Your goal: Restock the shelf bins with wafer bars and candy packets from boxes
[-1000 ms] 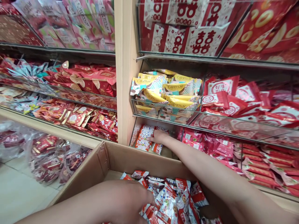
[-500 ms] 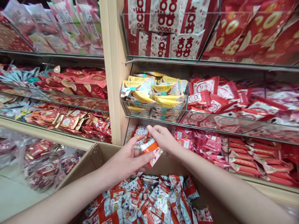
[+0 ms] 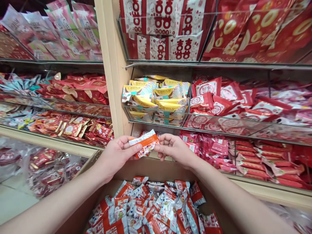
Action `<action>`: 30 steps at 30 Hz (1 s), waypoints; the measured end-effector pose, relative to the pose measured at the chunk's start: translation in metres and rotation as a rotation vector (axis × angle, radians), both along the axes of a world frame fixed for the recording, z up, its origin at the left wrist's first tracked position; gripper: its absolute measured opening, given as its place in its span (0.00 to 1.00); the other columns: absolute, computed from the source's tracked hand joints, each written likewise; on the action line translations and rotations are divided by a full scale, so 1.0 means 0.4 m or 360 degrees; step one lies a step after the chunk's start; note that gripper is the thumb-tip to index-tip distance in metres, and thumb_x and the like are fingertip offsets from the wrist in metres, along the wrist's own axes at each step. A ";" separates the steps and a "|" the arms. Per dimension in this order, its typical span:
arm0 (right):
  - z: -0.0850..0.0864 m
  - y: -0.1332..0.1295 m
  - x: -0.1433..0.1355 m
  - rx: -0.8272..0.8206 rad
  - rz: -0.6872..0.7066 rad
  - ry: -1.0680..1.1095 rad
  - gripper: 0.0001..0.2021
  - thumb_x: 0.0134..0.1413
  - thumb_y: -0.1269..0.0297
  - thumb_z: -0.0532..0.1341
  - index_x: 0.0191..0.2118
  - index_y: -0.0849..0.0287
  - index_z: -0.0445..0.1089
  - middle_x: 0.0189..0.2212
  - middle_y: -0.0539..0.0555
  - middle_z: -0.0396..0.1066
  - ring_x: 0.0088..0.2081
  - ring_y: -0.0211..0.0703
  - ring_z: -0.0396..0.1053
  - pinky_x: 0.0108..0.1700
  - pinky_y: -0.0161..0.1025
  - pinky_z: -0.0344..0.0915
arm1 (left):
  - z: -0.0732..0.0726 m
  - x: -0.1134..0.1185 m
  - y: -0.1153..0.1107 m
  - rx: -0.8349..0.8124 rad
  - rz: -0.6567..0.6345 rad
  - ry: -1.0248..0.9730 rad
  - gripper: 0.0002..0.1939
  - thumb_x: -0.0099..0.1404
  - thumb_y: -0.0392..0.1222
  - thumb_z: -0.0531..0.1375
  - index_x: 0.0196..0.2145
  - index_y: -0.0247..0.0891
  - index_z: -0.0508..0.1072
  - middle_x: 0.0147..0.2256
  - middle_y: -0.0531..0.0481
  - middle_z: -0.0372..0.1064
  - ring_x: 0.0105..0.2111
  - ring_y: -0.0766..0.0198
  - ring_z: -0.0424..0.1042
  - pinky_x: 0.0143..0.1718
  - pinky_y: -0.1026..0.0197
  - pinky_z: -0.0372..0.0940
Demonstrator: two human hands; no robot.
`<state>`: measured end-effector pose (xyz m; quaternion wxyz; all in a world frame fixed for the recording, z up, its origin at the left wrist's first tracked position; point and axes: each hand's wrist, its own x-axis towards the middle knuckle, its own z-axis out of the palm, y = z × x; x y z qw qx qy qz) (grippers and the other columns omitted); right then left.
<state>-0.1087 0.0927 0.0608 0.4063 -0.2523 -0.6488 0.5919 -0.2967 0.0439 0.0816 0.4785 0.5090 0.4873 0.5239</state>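
Observation:
An orange-and-white snack packet [image 3: 146, 143] is between my two hands, above the far edge of a cardboard box [image 3: 131, 169]. My left hand [image 3: 119, 152] pinches its left part, thumb on top. My right hand [image 3: 172, 148] has its thumb and fingers closed on the packet's right end. Below them, many similar orange-and-white packets [image 3: 156, 208] lie heaped in the box. Behind the held packet, the bottom shelf compartment is mostly hidden.
Yellow packets [image 3: 168, 92] fill a clear-fronted bin above my hands. Red packets [image 3: 207, 87] and pink packets [image 3: 216, 146] lie to the right. A wooden post [image 3: 109, 71] divides the shelves. Plastic bags of snacks [image 3: 46, 162] sit at the lower left.
My hands have drawn level around the packet, which has moved left and up. My right hand has come back from the bottom shelf compartment and taken hold of the packet's right end.

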 end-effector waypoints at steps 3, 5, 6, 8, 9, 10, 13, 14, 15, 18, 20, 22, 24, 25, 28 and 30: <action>-0.002 -0.001 0.000 0.0129 -0.0056 0.0015 0.12 0.45 0.57 0.64 0.28 0.62 0.65 0.21 0.47 0.67 0.22 0.31 0.65 0.25 0.30 0.65 | -0.004 0.003 -0.002 0.0050 0.0004 0.0016 0.15 0.47 0.42 0.67 0.32 0.35 0.70 0.28 0.52 0.76 0.26 0.69 0.71 0.29 0.67 0.66; -0.003 -0.001 0.003 0.0219 -0.0101 0.0070 0.11 0.46 0.57 0.63 0.27 0.61 0.66 0.20 0.48 0.68 0.22 0.32 0.66 0.26 0.31 0.65 | 0.001 0.005 -0.004 0.0104 0.0018 -0.0042 0.14 0.49 0.43 0.67 0.33 0.36 0.71 0.30 0.52 0.75 0.29 0.68 0.71 0.32 0.66 0.67; -0.003 0.000 0.005 0.0279 -0.0144 0.0097 0.11 0.46 0.58 0.63 0.27 0.61 0.67 0.20 0.48 0.68 0.22 0.33 0.66 0.26 0.32 0.65 | 0.004 0.006 -0.006 0.0097 -0.0013 -0.0107 0.14 0.51 0.45 0.65 0.34 0.37 0.71 0.32 0.52 0.75 0.31 0.66 0.72 0.33 0.64 0.68; -0.003 0.001 0.007 0.0436 -0.0246 0.0132 0.09 0.45 0.59 0.63 0.28 0.60 0.69 0.21 0.48 0.70 0.23 0.34 0.67 0.28 0.34 0.66 | 0.013 0.008 -0.012 -0.0008 -0.0151 -0.0286 0.15 0.56 0.51 0.60 0.36 0.37 0.71 0.37 0.48 0.74 0.37 0.61 0.72 0.36 0.60 0.68; -0.002 0.001 0.008 0.0528 -0.0295 0.0136 0.08 0.45 0.60 0.64 0.29 0.59 0.71 0.23 0.49 0.71 0.24 0.35 0.68 0.29 0.34 0.67 | 0.016 0.008 -0.014 -0.0078 -0.0217 -0.0360 0.16 0.57 0.52 0.58 0.37 0.38 0.71 0.39 0.47 0.73 0.38 0.60 0.72 0.36 0.59 0.68; -0.002 0.001 0.007 0.0616 -0.0330 0.0131 0.07 0.44 0.61 0.64 0.30 0.59 0.72 0.26 0.51 0.72 0.25 0.35 0.68 0.30 0.35 0.67 | 0.018 0.008 -0.017 -0.0142 -0.0260 -0.0403 0.15 0.57 0.51 0.59 0.38 0.38 0.71 0.40 0.46 0.72 0.40 0.59 0.71 0.37 0.59 0.69; -0.003 -0.003 0.001 0.0732 -0.0365 0.0125 0.06 0.42 0.64 0.64 0.30 0.58 0.74 0.30 0.52 0.73 0.29 0.37 0.69 0.32 0.35 0.67 | 0.014 0.007 -0.021 -0.0128 -0.0194 -0.0323 0.16 0.51 0.37 0.65 0.39 0.38 0.70 0.42 0.47 0.72 0.41 0.63 0.70 0.39 0.65 0.67; -0.004 -0.005 -0.003 0.0687 -0.0353 0.0151 0.05 0.41 0.65 0.64 0.29 0.58 0.74 0.30 0.52 0.73 0.30 0.37 0.69 0.33 0.35 0.67 | 0.011 0.006 -0.021 -0.0062 -0.0152 -0.0254 0.18 0.49 0.34 0.66 0.40 0.39 0.69 0.42 0.49 0.72 0.42 0.65 0.70 0.39 0.67 0.67; -0.004 -0.008 -0.007 0.0589 -0.0329 0.0195 0.05 0.41 0.66 0.64 0.29 0.57 0.74 0.30 0.52 0.73 0.31 0.38 0.70 0.34 0.35 0.67 | 0.008 0.005 -0.020 0.0007 -0.0129 -0.0186 0.20 0.49 0.33 0.66 0.41 0.39 0.68 0.41 0.50 0.72 0.41 0.66 0.70 0.40 0.68 0.66; -0.007 -0.014 -0.019 0.0090 -0.0173 0.0373 0.10 0.42 0.63 0.64 0.35 0.56 0.71 0.31 0.51 0.72 0.31 0.38 0.70 0.31 0.37 0.68 | 0.001 0.003 -0.015 0.0199 -0.0087 -0.0052 0.23 0.50 0.35 0.66 0.43 0.42 0.65 0.37 0.54 0.73 0.38 0.69 0.70 0.37 0.69 0.66; -0.011 -0.016 -0.024 -0.0138 -0.0038 0.0398 0.12 0.44 0.59 0.63 0.37 0.57 0.69 0.30 0.51 0.71 0.28 0.37 0.69 0.29 0.36 0.68 | -0.002 0.003 -0.011 0.0261 -0.0074 -0.0031 0.24 0.49 0.35 0.66 0.44 0.42 0.65 0.34 0.56 0.73 0.35 0.70 0.71 0.36 0.70 0.66; -0.016 -0.018 -0.026 -0.0107 0.0015 0.0295 0.12 0.44 0.58 0.64 0.33 0.60 0.68 0.26 0.49 0.70 0.25 0.34 0.68 0.27 0.34 0.67 | -0.004 0.003 -0.008 0.0284 -0.0043 -0.0021 0.24 0.48 0.36 0.67 0.43 0.41 0.65 0.33 0.56 0.73 0.35 0.71 0.70 0.36 0.70 0.66; -0.020 -0.019 -0.028 0.0020 -0.0024 0.0170 0.11 0.43 0.59 0.65 0.27 0.61 0.66 0.21 0.47 0.69 0.21 0.31 0.66 0.25 0.30 0.65 | -0.007 0.003 -0.006 0.0264 0.0003 -0.0008 0.22 0.48 0.37 0.67 0.42 0.40 0.67 0.31 0.56 0.72 0.33 0.72 0.70 0.34 0.72 0.65; -0.020 -0.020 -0.028 0.0052 -0.0054 0.0126 0.11 0.42 0.60 0.65 0.26 0.62 0.65 0.20 0.47 0.68 0.20 0.30 0.65 0.24 0.29 0.63 | -0.008 0.003 -0.006 0.0254 0.0036 0.0008 0.20 0.48 0.39 0.67 0.40 0.39 0.68 0.30 0.56 0.72 0.31 0.72 0.69 0.32 0.72 0.65; -0.019 -0.023 -0.029 0.0046 -0.0098 0.0074 0.13 0.41 0.59 0.66 0.24 0.62 0.64 0.19 0.46 0.67 0.19 0.30 0.64 0.22 0.29 0.63 | -0.010 0.003 -0.003 0.0254 0.0124 0.0083 0.14 0.49 0.42 0.65 0.34 0.36 0.70 0.28 0.55 0.70 0.27 0.72 0.68 0.29 0.71 0.64; -0.018 -0.019 -0.029 0.0051 -0.0115 0.0073 0.13 0.40 0.58 0.66 0.25 0.62 0.64 0.19 0.46 0.67 0.19 0.30 0.63 0.23 0.29 0.63 | -0.011 0.002 0.001 0.0284 0.0158 0.0143 0.13 0.51 0.44 0.64 0.33 0.35 0.70 0.27 0.53 0.70 0.27 0.70 0.68 0.30 0.68 0.64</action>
